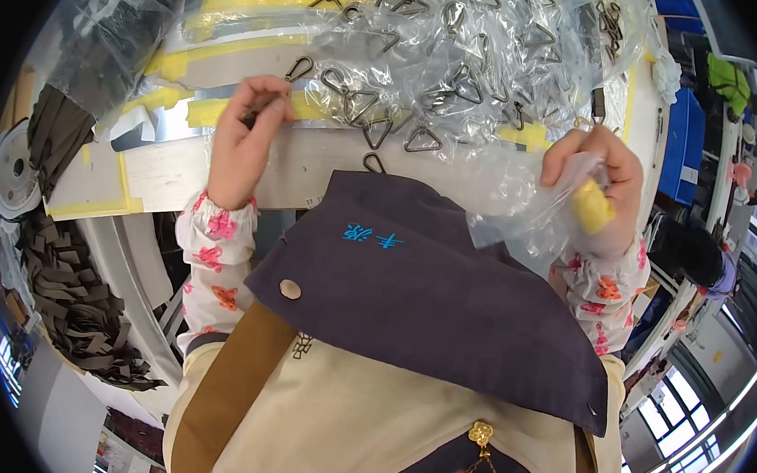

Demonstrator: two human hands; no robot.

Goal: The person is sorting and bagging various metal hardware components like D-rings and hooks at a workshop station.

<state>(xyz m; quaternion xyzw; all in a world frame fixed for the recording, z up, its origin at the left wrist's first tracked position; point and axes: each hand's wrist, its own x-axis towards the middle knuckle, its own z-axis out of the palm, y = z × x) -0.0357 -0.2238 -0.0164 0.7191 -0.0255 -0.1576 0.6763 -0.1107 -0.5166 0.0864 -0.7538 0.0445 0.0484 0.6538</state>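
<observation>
My left hand (247, 142) is closed in a pinch at the table's near edge. A dark metal snap hook (299, 68) juts out past its fingertips, and something dark shows between the fingers. My right hand (618, 177) is closed round a crumpled clear plastic bag (528, 207) with a yellow piece (593, 206) showing through it. Just beyond the right fingers lies a short dark strap (598, 104). Between the hands, several triangular metal rings (422, 140) and more hooks lie on clear plastic (406, 73). One small hook (373, 162) rests nearest me.
Dark fabric strips (60, 135) hang from a plastic bag at the left. A heap of cut strips (71, 296) lies lower left, beside a white round disc (10, 171). Yellow tape (217, 112) marks the white table (171, 163). Blue bins (683, 147) stand at the right.
</observation>
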